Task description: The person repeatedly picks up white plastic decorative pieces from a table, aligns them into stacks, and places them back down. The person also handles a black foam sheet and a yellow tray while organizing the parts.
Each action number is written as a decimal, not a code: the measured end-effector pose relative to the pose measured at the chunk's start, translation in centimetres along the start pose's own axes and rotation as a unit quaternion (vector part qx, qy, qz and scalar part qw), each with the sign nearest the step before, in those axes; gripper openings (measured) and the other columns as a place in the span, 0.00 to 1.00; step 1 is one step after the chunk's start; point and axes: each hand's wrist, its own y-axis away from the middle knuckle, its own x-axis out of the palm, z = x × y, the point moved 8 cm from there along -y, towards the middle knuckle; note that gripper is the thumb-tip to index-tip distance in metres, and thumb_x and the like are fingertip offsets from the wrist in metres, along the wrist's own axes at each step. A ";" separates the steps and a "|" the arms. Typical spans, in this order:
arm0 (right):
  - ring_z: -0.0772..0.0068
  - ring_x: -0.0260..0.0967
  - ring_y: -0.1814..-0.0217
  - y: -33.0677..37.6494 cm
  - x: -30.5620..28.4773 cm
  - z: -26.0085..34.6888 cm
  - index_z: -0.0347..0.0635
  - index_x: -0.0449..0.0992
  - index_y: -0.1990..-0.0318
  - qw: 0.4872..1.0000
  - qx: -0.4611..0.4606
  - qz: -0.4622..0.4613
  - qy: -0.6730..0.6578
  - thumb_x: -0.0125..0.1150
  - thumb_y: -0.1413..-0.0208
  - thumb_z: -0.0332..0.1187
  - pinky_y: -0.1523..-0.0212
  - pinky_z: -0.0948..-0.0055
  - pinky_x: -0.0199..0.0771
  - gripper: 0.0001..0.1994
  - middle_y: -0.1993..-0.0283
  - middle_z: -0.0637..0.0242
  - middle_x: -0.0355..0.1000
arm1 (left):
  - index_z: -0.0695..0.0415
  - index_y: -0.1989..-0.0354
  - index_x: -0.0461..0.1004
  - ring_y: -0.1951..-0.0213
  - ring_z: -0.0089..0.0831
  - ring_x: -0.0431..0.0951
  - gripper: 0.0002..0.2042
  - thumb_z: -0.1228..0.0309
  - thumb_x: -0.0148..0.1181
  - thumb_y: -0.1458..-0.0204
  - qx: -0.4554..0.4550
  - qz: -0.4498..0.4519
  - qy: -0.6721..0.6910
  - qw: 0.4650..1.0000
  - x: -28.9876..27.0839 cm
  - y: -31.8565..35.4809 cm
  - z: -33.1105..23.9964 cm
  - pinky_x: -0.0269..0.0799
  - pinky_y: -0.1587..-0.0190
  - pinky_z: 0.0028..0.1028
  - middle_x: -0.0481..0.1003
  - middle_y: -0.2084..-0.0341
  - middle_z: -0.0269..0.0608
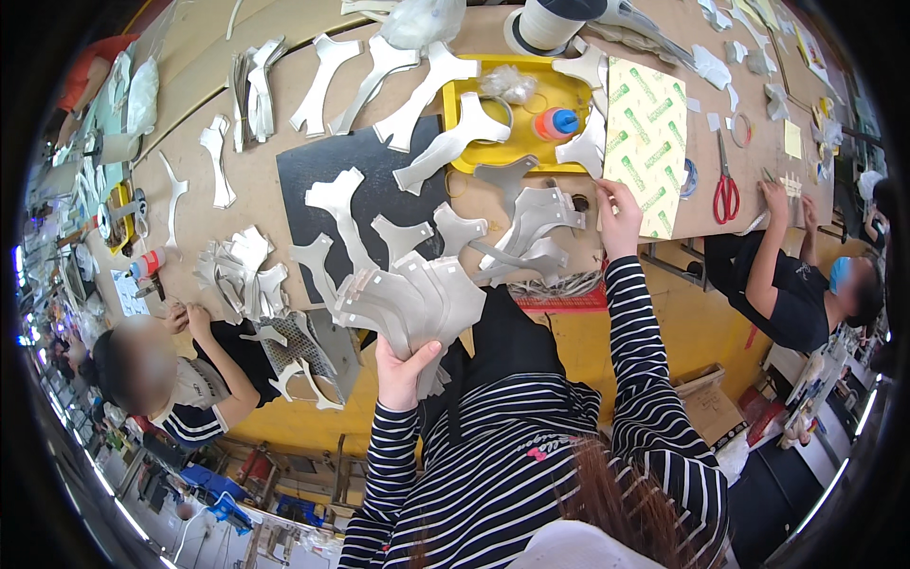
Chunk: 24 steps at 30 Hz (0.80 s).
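My left hand (406, 368) grips a fanned stack of grey shoe-upper pieces (417, 302) with the thumb on top, above the table's near edge. Small pale squares show on several of them. At the lower left corner of a yellow-and-green patterned sheet (646, 142), my right hand (621, 216) has its fingertips pinched together. What they hold, if anything, is too small to make out. Between my hands and beyond them lie more loose grey pieces (533, 220), some on a black mat (308, 175).
Beyond the mat stands a yellow tray (526, 74) with an orange-and-blue bottle (555, 123). Red-handled scissors (725, 197) lie right of the patterned sheet. A large spool (550, 27) is at the back. One person (796, 284) works at right, another (199, 389) at left.
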 end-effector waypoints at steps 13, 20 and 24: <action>0.76 0.69 0.56 4.0 2.0 11.4 0.35 0.73 0.51 0.960 0.048 0.161 -0.222 0.56 0.44 0.24 0.53 0.77 0.68 0.12 0.56 0.65 0.72 | 0.63 0.44 0.59 0.51 0.28 0.72 0.32 0.82 0.69 0.58 -0.003 0.060 -0.017 0.998 3.0 -1.6 -0.5 0.68 0.47 0.28 0.70 0.52 0.41; 0.80 0.69 0.57 8.8 6.8 15.7 0.32 0.69 0.45 0.845 0.186 0.310 -0.395 0.61 0.45 0.25 0.54 0.80 0.70 0.19 0.56 0.65 0.73 | 0.63 0.45 0.60 0.52 0.28 0.73 0.31 0.81 0.69 0.57 0.009 0.075 -0.032 0.997 3.7 -1.5 -0.5 0.68 0.47 0.29 0.71 0.53 0.41; 0.81 0.70 0.55 11.5 7.9 14.1 0.27 0.66 0.43 0.844 0.224 0.260 -0.413 0.61 0.45 0.23 0.54 0.80 0.71 0.22 0.53 0.63 0.73 | 0.62 0.43 0.59 0.51 0.28 0.72 0.32 0.82 0.68 0.58 0.025 0.077 -0.037 0.996 2.7 -1.4 0.3 0.69 0.46 0.29 0.71 0.52 0.41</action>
